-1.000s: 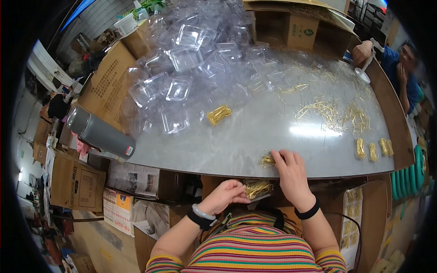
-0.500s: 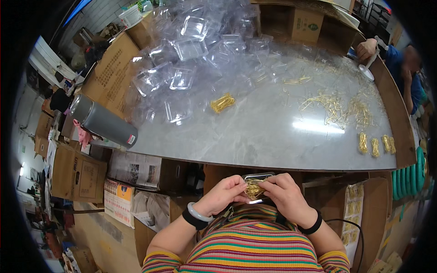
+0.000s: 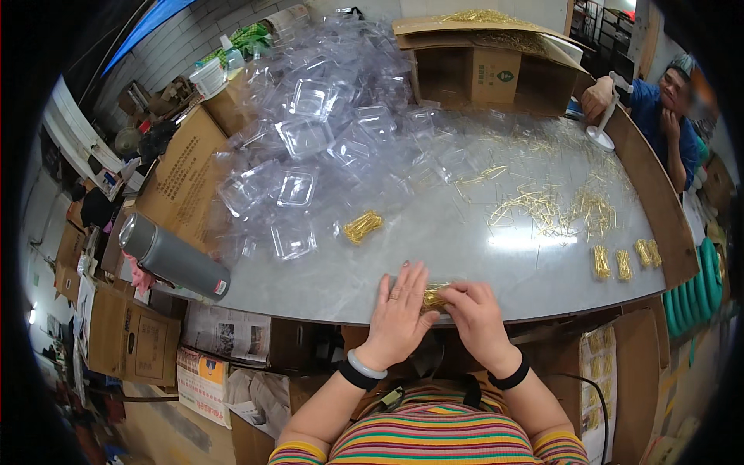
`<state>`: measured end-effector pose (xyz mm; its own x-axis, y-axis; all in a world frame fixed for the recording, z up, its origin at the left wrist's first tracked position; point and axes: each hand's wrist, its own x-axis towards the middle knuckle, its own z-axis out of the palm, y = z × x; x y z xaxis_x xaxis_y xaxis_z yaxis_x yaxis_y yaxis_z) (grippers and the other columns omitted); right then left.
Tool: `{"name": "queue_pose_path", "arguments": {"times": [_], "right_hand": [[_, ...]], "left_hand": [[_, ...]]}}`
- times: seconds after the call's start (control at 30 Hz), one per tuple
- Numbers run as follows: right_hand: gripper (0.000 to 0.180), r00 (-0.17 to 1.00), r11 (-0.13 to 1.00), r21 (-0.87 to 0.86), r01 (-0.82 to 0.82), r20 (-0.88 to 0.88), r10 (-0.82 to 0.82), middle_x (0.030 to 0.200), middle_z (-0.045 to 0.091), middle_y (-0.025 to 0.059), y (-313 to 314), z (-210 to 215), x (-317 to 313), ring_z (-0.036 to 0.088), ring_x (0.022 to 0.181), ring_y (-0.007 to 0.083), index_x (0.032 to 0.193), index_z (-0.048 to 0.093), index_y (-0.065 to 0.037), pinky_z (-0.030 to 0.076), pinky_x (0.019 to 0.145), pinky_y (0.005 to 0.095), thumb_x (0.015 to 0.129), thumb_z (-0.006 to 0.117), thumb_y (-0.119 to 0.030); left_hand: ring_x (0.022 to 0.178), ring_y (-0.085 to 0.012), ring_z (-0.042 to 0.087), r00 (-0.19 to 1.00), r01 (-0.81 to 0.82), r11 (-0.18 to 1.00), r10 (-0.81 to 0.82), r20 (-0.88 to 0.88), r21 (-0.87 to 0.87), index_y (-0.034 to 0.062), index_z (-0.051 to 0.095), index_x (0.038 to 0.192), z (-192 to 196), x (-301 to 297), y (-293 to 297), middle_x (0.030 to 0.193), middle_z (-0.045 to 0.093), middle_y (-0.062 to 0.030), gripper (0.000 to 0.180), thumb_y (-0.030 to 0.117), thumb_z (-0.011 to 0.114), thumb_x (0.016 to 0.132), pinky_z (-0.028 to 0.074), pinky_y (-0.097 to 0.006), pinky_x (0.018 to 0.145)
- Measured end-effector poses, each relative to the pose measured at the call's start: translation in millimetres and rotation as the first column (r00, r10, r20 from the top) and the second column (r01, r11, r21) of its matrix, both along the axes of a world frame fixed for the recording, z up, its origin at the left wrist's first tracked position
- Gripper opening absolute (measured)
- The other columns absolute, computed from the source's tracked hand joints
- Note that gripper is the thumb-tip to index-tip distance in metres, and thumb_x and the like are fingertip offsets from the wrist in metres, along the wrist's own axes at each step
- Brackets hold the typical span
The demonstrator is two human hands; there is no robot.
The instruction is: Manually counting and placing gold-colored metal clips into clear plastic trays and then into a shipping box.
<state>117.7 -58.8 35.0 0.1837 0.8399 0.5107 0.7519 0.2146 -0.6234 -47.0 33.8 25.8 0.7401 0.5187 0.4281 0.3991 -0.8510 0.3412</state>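
Gold pins in a small bundle lie at the near edge of the grey table, pressed between both hands. The left hand lies flat and open, fingers spread, its fingertips touching the left side of the bundle. The right hand is curled over the bundle's right side, thumb and fingers pinching it against the tabletop. Whether a clear case surrounds the bundle cannot be told.

A second gold bundle rests farther out, just beside a big heap of clear plastic cases that fills the far left of the table. Loose gold pins are scattered across the right half, and four tidy gold bundles sit in a row near the right edge. A grey flask lies on its side at the near left corner. An open cardboard box stands at the far side. Another person's hand rests at the far right.
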Motion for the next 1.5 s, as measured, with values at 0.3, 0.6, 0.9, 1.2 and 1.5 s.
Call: {"name": "queue_pose_path", "arguments": {"times": [0.3,0.6,0.9,1.2,1.5], "right_hand": [[0.057,0.987,0.999,0.002,0.050,-0.152,-0.049,0.122,0.056,0.0150,-9.7,-1.2,8.9,0.057,0.108,0.0340,0.128,0.059,-0.006,0.050,0.092,0.0408,0.075,0.080,-0.003],[0.053,0.972,0.993,-0.119,0.018,-0.231,-0.045,0.114,0.061,0.0105,-10.6,1.4,15.5,0.062,0.098,0.0236,0.125,0.062,-0.004,0.052,0.084,0.0338,0.076,0.082,-0.006],[0.034,0.946,0.978,-0.155,0.136,-0.273,-0.175,0.098,0.066,0.0107,-13.9,1.5,14.8,0.065,0.086,0.0257,0.114,0.066,-0.005,0.053,0.076,0.0349,0.081,0.074,-0.001],[0.034,0.952,0.968,0.105,0.228,0.184,-0.244,0.106,0.067,0.0127,-10.3,-7.0,1.0,0.062,0.095,0.0327,0.116,0.064,-0.003,0.050,0.082,0.0417,0.082,0.069,-0.002],[0.061,0.984,0.984,0.010,0.177,0.009,-0.177,0.139,0.053,0.0226,-11.9,-9.3,-11.5,0.048,0.133,0.0411,0.144,0.043,0.004,0.031,0.113,0.0567,0.091,0.067,-0.016]], "left_hand": [[0.147,-0.0388,0.027,1.000,0.022,0.991,-0.022,-0.003,-0.130,0.0000,0.034,0.149,-8.6,1.7,-2.0,0.155,0.035,-0.0190,0.065,0.035,0.057,0.099,0.020,-0.055,0.119],[0.146,-0.0401,0.028,0.998,0.054,0.990,-0.058,-0.030,-0.131,0.0004,0.045,0.135,-1.5,4.2,3.4,0.152,0.038,-0.0194,0.052,0.029,0.062,0.096,0.019,-0.059,0.117],[0.140,-0.0405,0.038,0.981,0.177,0.972,-0.162,0.103,-0.155,0.0003,0.043,0.136,-8.0,13.5,5.7,0.143,0.045,-0.0206,0.055,0.014,0.067,0.089,0.024,-0.056,0.118],[0.136,-0.0398,0.042,0.984,0.137,0.984,-0.122,0.134,-0.110,-0.0005,0.042,0.138,-11.1,14.9,0.4,0.140,0.047,-0.0202,0.058,0.013,0.067,0.088,0.028,-0.056,0.117],[0.133,-0.0384,0.043,0.976,0.142,0.988,-0.130,0.173,-0.064,-0.0020,0.037,0.146,-17.3,10.3,1.7,0.139,0.046,-0.0206,0.070,0.015,0.071,0.086,0.033,-0.054,0.114]]}}
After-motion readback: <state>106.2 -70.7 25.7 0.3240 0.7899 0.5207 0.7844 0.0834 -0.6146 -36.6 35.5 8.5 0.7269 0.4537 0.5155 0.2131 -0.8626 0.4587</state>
